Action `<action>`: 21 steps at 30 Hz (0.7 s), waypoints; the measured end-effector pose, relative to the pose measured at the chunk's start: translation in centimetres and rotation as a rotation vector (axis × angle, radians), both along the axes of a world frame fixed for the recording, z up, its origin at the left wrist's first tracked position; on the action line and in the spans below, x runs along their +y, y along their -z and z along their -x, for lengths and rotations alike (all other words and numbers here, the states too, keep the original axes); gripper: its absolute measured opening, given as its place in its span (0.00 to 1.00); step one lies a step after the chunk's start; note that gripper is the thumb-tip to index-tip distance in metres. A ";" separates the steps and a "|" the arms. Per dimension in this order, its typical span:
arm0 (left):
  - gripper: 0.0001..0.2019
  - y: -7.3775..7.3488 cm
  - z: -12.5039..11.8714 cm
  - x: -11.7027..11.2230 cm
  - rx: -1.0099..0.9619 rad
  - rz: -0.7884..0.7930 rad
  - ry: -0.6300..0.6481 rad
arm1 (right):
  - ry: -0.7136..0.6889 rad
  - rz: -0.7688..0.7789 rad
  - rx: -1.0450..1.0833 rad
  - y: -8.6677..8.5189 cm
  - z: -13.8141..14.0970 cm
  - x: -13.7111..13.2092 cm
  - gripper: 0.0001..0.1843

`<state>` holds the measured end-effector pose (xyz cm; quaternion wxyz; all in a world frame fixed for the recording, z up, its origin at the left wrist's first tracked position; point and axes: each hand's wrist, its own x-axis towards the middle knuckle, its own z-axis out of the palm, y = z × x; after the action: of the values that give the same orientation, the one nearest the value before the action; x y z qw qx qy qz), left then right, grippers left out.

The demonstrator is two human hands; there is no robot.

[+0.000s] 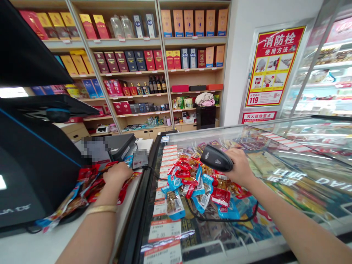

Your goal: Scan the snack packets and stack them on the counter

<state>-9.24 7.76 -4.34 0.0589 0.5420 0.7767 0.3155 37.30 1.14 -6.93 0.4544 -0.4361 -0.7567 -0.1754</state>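
Note:
My right hand (pixel 241 167) is closed around a black handheld barcode scanner (pixel 216 158), held above the glass-topped freezer. Below it lies a pile of small red and blue snack packets (pixel 203 189), spread on the glass. The scanner's black cable (pixel 225 220) loops over the glass at the front of the pile. On the white counter at the left, my left hand (pixel 118 174) is down on another heap of red snack packets (pixel 90 183). Its fingers point away and into the packets, so their grip is hidden.
A dark checkout terminal (pixel 30 161) stands close on the left, its screen overhead. The freezer (pixel 275 135) fills the right, with price labels (pixel 165 220) along its left side. A dark box-shaped device (pixel 121 143) sits behind my left hand. Shelves of boxed goods (pixel 132 60) line the back wall.

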 end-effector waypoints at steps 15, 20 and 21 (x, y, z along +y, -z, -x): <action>0.08 -3.7 -3.8 -1.5 -0.265 -0.327 -0.077 | 0.013 0.025 0.009 0.0 0.4 0.1 0.15; 0.04 -3.3 -7.3 -1.2 -1.046 -0.444 0.189 | -0.020 -0.001 0.017 -0.3 0.4 -0.1 0.16; 0.05 -3.3 -7.9 -1.3 -1.160 -0.420 0.243 | -0.032 -0.015 0.013 -0.4 0.5 -0.1 0.16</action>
<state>-1.30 6.42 -1.06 0.3985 0.3671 0.4726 0.6951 36.83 0.99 -6.54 0.4653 -0.4217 -0.7592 -0.1711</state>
